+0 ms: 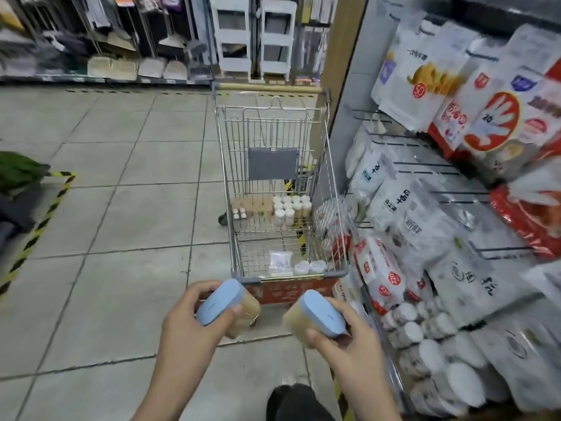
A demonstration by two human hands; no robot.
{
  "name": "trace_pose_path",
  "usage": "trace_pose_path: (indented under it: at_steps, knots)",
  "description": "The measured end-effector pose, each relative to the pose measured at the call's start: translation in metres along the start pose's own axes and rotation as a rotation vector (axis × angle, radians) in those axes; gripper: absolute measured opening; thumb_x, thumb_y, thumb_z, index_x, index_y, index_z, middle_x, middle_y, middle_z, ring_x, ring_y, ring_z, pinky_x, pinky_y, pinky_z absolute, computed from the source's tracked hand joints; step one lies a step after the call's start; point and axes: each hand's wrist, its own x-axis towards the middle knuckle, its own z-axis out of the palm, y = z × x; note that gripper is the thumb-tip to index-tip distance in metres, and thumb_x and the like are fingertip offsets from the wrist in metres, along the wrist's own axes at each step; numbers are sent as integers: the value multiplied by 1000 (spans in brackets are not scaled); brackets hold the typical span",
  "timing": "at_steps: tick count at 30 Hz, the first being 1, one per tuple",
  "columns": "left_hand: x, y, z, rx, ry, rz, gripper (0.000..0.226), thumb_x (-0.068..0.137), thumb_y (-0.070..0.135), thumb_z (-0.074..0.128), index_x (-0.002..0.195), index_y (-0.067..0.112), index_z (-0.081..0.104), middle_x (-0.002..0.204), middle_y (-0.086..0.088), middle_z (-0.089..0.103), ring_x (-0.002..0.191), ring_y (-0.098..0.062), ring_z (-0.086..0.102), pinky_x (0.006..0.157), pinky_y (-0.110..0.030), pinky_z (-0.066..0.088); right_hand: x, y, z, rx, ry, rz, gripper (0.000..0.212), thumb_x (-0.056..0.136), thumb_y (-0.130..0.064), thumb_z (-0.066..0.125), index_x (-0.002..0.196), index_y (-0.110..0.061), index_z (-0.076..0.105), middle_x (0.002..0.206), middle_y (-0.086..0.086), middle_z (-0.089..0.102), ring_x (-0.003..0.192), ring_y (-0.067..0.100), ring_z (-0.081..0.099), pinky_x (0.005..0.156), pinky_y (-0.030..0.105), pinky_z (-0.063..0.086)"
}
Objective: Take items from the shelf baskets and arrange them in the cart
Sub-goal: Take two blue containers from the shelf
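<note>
1. Left hand grips one blue-lidded tub, fingers curled over the lid with the thumb at its near edge. The tub lies tipped, lid toward the person, and its tan contents show through the clear body.

2. Right hand holds a second tub the same way: thumb on the clear body, fingers wrapped round the lid's far side. Both tubs hang in the air just short of the cart's near rim, apart from each other.

3. Judged from this, the step in hand is setting both tubs into the cart. Turn each one upright before lowering it, so that it stands on its base instead of rolling on the wire floor.

4. The near end of the cart already holds a flat white packet and two small round tubs against the rim. Lift over these; do not drop the new tubs on them.

5. The middle of the wire floor looks free, and seems the best place. Set the pair side by side, touching, so that neither tips.

6. At the far end stand white-capped jars and a row of tan packs. Placing the tubs just short of that group would keep the rows tidy.

7. The shelf baskets stand close on the right; keep the right elbow clear of the jars stacked there.
</note>
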Motion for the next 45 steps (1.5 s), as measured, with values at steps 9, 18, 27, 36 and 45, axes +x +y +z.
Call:
trace_pose_path:
  at_steps: [9,18,27,36,45]
  knots:
    - [122,-16,42,21,93,-147,31,72,3,79,87,26,66,84,5,67,73,-3,61,52,-9,45,157,5,15,-24,-125,91,48,75,-4,77,95,-45,64,95,-23,64,86,-1,61,67,20,53]
    - [267,-50,111,129,173,-284,35,72,7,78,87,34,61,85,11,66,76,-3,60,58,-16,46,328,25,27,-109,-210,236,46,81,-1,69,97,-42,53,101,-14,57,86,6,58,60,11,45]
    - [388,-148,189,187,228,-476,29,77,10,73,98,24,58,95,1,64,81,-16,59,61,-27,43,458,116,94,-201,-170,398,34,84,3,63,107,-20,54,100,4,58,80,15,54,61,17,41]
    - [453,-245,231,218,303,-607,30,77,18,76,97,28,55,94,9,61,87,-19,60,71,-34,48,529,205,159,-332,-109,486,31,86,-10,67,113,-20,58,87,-5,55,81,20,55,65,28,39]
    - [506,-310,263,207,302,-629,21,78,18,75,93,21,59,83,12,62,74,0,55,56,-18,37,573,261,201,-278,-44,423,27,85,-8,68,110,-16,64,71,-9,57,57,3,47,46,8,37]
